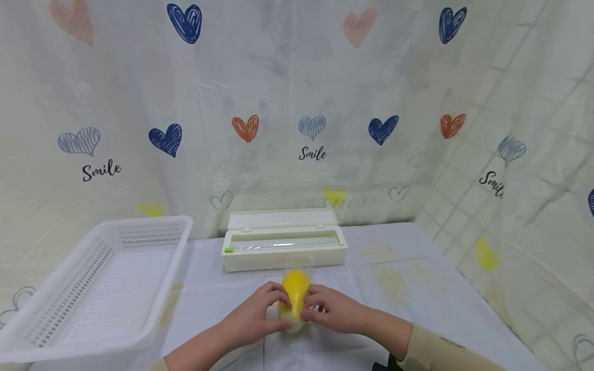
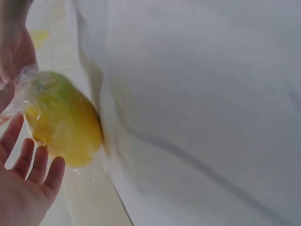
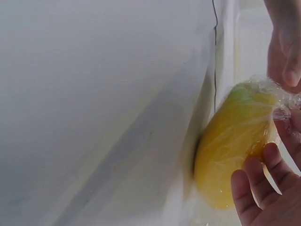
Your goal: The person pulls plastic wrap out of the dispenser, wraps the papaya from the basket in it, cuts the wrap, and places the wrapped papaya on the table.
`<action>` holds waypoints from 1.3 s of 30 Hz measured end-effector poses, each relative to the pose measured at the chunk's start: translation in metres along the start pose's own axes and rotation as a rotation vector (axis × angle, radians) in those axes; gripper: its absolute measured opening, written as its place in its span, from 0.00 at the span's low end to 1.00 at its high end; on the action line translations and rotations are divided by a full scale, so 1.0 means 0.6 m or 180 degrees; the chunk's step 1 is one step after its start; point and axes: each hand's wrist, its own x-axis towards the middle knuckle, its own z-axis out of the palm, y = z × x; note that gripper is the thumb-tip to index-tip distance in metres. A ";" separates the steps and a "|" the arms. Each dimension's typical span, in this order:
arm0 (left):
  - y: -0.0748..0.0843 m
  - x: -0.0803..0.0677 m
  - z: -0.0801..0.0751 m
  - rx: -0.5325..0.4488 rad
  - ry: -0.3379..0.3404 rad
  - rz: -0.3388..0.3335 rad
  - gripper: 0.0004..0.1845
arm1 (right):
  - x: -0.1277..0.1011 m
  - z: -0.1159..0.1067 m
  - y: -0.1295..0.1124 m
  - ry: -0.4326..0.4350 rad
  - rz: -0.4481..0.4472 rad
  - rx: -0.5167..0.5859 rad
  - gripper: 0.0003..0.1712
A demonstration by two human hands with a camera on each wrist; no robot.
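A yellow fruit point(image 1: 296, 284) with a greenish end, smooth and rounded, lies on the white-covered table between my two hands. Clear plastic wrap point(image 3: 265, 87) covers it, bunched and crinkled around the green end. My left hand point(image 1: 255, 314) is at its left side, thumb and index finger pinching the wrap while the other fingers spread beside the fruit point(image 2: 70, 127). From the right, my right hand point(image 1: 336, 308) pinches the wrap at the near end; its remaining fingers lie along the fruit point(image 3: 230, 150) in the right wrist view.
Behind the fruit stands a white cling-film dispenser point(image 1: 285, 259), its lid raised, with a roll inside and a green slider at the left. A large white plastic basket point(image 1: 160, 304) occupies the left side. A heart-patterned curtain point(image 1: 278, 175) hangs behind the table.
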 end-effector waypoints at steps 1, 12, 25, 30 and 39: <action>-0.001 0.001 0.000 0.0043 0.0026 -0.0002 0.15 | 0.000 0.000 0.000 -0.0011 0.0004 0.0001 0.08; -0.004 0.013 0.002 -0.0241 0.0054 0.0056 0.13 | -0.004 -0.005 -0.002 0.0134 0.0035 0.0136 0.03; -0.002 0.020 0.013 -0.0244 0.0190 -0.0033 0.22 | 0.013 0.000 -0.007 0.0461 0.0359 0.0217 0.21; -0.001 0.013 0.012 0.0359 0.0203 0.0278 0.18 | 0.015 0.001 -0.004 0.0465 0.0485 0.0350 0.22; -0.005 0.011 0.008 0.0562 0.0283 0.0298 0.17 | 0.010 0.005 0.008 0.0522 0.0292 0.0385 0.17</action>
